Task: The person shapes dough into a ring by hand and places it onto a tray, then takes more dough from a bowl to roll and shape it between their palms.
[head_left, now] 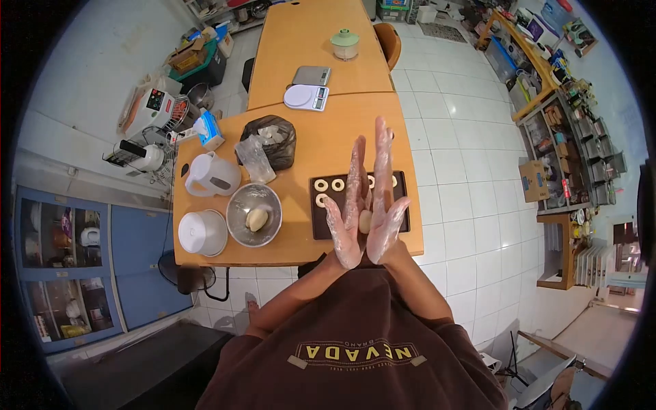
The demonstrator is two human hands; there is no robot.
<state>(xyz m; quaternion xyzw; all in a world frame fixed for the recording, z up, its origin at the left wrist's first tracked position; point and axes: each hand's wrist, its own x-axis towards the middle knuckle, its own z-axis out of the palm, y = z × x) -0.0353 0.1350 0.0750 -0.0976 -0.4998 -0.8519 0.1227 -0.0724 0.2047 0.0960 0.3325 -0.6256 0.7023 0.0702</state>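
Observation:
My left hand (349,222) and my right hand (385,222) are raised palm to palm above the table edge, both dusted with white flour. A small pale dough ball (365,221) is held between the palms, with the fingers stretched out straight. Below and behind them lies a dark baking tray (326,229), partly hidden by my hands. Ring-shaped dough pieces (337,184) sit on it in a row, one more below them at the left. To the left, a metal bowl (238,229) contains a larger lump of dough (257,219).
Left of the bowl stand a white tub (203,232) and a white pitcher (214,175). A black plastic bag (281,147) with a clear bag is behind the bowl. Farther back are a white kitchen scale (306,97), a grey scale (312,75) and a green-lidded container (345,44).

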